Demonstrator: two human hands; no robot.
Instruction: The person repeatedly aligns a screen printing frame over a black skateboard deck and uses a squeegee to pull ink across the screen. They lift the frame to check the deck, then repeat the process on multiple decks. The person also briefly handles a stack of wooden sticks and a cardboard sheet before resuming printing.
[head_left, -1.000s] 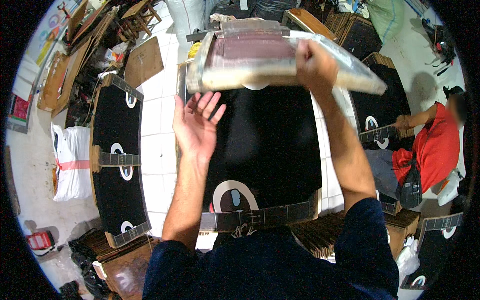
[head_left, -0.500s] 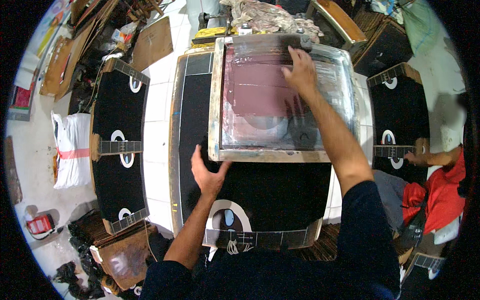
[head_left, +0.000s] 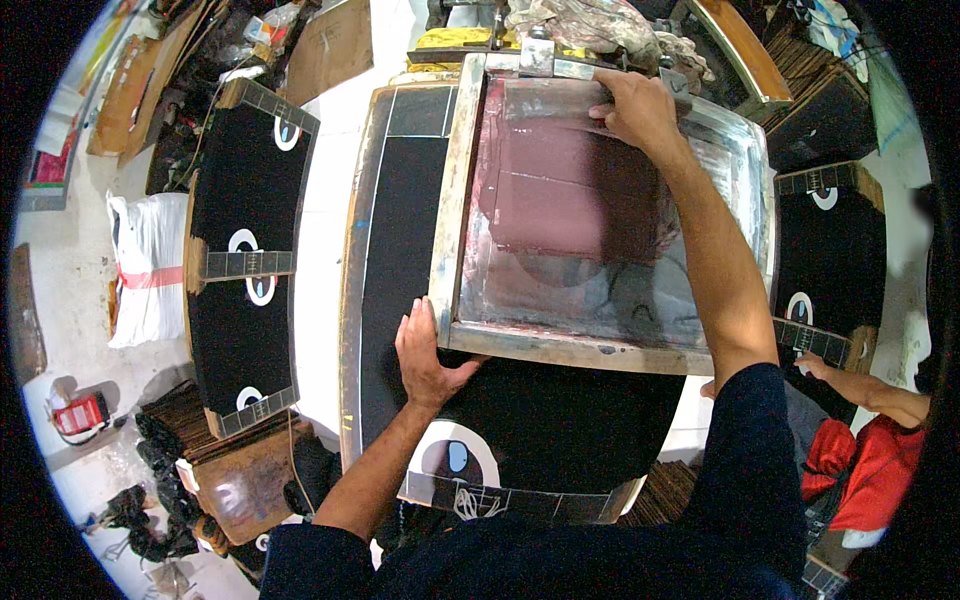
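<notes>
A screen-printing frame (head_left: 450,230) with wooden bars and reddish, see-through mesh lies over a black panel (head_left: 560,425) printed with a white-and-blue eye. My left hand (head_left: 428,365) wraps the frame's near-left corner, fingers along the left bar and thumb under the near bar. At the far side my right hand (head_left: 645,112) curls its fingers over a greyish strip by the far bar. What it grips is partly hidden by the hand. Beside it is a metal hinge clamp (head_left: 676,92); another metal clamp (head_left: 537,57) sits on the far bar to its left.
More black panels with eye prints stand left (head_left: 250,190) and right (head_left: 830,240). Crumpled rags (head_left: 585,30) lie behind the frame. A co-worker's hand (head_left: 815,366) and red garment (head_left: 885,460) are at the right. Stacked boards (head_left: 250,485) stand lower left.
My right hand has gone from reaching above the mesh to curling at the far bar. My left hand has closed in on the near-left corner. The whole view has shifted and tilted slightly.
</notes>
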